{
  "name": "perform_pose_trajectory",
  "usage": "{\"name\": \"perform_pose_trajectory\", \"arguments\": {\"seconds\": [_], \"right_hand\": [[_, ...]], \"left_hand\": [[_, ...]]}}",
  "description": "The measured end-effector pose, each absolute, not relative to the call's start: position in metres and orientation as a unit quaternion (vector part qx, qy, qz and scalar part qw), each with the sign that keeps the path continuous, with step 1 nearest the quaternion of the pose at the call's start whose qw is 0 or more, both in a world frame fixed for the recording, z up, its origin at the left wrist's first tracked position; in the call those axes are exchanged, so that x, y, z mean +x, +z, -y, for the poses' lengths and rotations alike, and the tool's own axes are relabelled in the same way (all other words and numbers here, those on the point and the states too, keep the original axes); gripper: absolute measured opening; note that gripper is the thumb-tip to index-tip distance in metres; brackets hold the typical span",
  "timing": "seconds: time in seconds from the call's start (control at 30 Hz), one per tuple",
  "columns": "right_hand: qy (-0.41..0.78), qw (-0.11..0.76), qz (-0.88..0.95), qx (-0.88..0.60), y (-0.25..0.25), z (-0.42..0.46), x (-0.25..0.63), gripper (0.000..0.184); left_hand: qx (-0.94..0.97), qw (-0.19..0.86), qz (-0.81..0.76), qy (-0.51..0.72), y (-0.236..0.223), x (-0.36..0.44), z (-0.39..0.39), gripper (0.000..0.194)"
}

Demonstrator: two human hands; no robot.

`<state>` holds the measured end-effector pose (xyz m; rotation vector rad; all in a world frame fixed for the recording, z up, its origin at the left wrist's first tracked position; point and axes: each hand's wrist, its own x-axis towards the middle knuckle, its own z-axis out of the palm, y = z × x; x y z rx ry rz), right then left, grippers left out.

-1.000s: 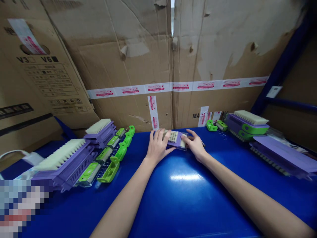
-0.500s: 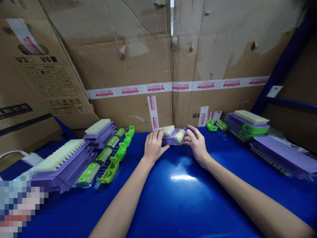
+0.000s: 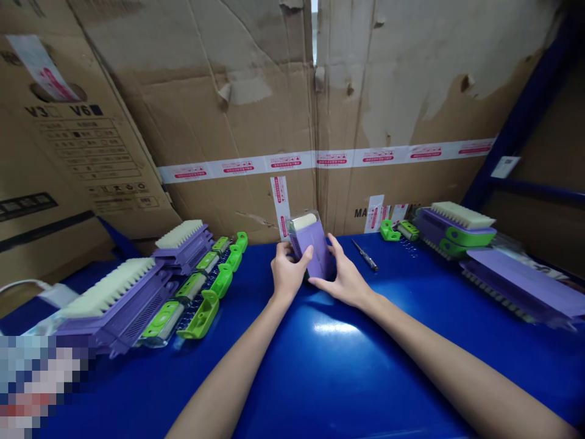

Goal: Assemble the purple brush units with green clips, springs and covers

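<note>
Upright and tilted at the middle of the blue table is a purple plastic brush housing, its smooth face turned to me. A cream strip and clear plastic show at its top end; its bristles are out of sight. My left hand grips its left side, thumb on the face and fingers behind. Around its lower right part my right hand is closed, thumb underneath and fingers along the edge. A slim screwdriver lies on the table just right of that hand.
Purple brushes with cream bristles stand at the left, beside green-topped cartridges and bright green clips. More purple-and-green brushes sit at the right, near a purple housing. Cardboard walls the back of the blue table.
The purple brush housing has been tipped up, turning its bristles out of view. My right hand has moved left and closed on it. The screwdriver now shows on the table.
</note>
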<state>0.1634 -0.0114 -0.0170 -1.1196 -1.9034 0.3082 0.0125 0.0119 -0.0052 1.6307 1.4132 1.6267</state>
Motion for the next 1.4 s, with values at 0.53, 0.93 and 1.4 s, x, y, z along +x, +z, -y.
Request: {"name": "perform_pose_trajectory", "arguments": {"seconds": [0.53,0.93,1.4], "right_hand": [[0.071,0.482,0.713,-0.504,-0.01,0.007,0.171,0.092],[-0.076,0.363,0.753,-0.544,0.001,0.011,0.174,0.065],[-0.178,0.452,0.666,-0.566,0.044,0.006,0.237,0.032]], "left_hand": [[0.578,0.215,-0.599,0.511,-0.011,0.0,-0.025,0.044],[0.614,0.135,-0.659,0.413,-0.02,-0.015,-0.039,0.022],[0.634,0.094,-0.661,0.389,-0.012,-0.012,-0.032,0.05]]}}
